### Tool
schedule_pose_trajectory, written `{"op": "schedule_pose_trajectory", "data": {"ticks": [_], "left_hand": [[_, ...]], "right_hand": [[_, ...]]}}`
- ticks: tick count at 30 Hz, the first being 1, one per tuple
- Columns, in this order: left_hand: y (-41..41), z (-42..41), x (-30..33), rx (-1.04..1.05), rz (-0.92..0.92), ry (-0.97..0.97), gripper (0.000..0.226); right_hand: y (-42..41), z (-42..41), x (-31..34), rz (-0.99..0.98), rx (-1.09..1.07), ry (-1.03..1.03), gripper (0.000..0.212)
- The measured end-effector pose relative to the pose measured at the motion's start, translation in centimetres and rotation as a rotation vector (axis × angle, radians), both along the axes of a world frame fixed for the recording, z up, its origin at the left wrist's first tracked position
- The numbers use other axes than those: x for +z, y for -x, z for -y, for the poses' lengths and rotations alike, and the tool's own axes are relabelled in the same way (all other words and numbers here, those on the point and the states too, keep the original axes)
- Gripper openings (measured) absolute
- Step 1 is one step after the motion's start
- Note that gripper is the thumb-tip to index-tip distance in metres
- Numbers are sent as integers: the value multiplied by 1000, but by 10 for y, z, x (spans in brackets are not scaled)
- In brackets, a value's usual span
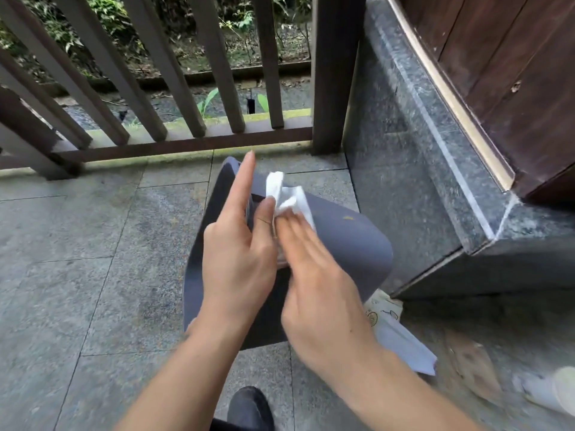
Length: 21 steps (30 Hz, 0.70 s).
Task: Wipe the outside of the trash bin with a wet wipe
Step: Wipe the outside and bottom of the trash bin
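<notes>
1. Blur smears the right hand [314, 275] and the things on the floor behind it; a pale printed packet [395, 334] lies there, half hidden under the bin's edge, its print unreadable.
2. Hands cover the middle of the trash bin [351, 244], so its opening and the left hand's lower fingers cannot be made out.
3. One bin, one wet wipe [289, 194], two hands, one dark shoe [249, 405] cut off at the bottom edge.
4. The bin is smooth, matt grey-blue plastic with rounded corners; it lies tilted under both hands on grey speckled stone floor tiles [93, 275].
5. The left hand [239, 259] grips the bin's edge, index finger pointing straight out, thumb against the wipe.
6. The right hand's flat, straight fingers press the white, crumpled wipe onto the bin's outer wall, just ahead of the fingertips.
7. Beyond the hands stands a brown slatted railing [174, 88]; right of them, a polished dark granite ledge [420, 181].
</notes>
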State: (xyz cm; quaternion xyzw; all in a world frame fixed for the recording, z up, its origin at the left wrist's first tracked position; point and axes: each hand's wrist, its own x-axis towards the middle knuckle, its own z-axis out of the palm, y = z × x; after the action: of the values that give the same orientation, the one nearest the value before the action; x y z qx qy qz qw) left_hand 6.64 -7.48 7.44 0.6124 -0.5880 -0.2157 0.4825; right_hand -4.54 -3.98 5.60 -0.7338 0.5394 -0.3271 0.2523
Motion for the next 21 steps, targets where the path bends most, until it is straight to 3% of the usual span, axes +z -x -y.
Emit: {"op": "schedule_pose_trajectory", "data": {"ticks": [3,8,12,17,21], "left_hand": [[-5,2,-3,4,-18,-1,57],[-10,6,3,-9,-84,40,55],[-12,4,10,34,-206,41,55],[-4,5,7,99,-176,9,62],[1,7,-1,126,-140,-32,63]], "right_hand": [[-5,-4,0,4,42,60,65],[15,8,3,-216,33,138,72],[55,29,-2,-383,-155,-61,83],[85,46,-8,-513,-317,-368,56],[62,34,-14,-429,-206,-289,74]]}}
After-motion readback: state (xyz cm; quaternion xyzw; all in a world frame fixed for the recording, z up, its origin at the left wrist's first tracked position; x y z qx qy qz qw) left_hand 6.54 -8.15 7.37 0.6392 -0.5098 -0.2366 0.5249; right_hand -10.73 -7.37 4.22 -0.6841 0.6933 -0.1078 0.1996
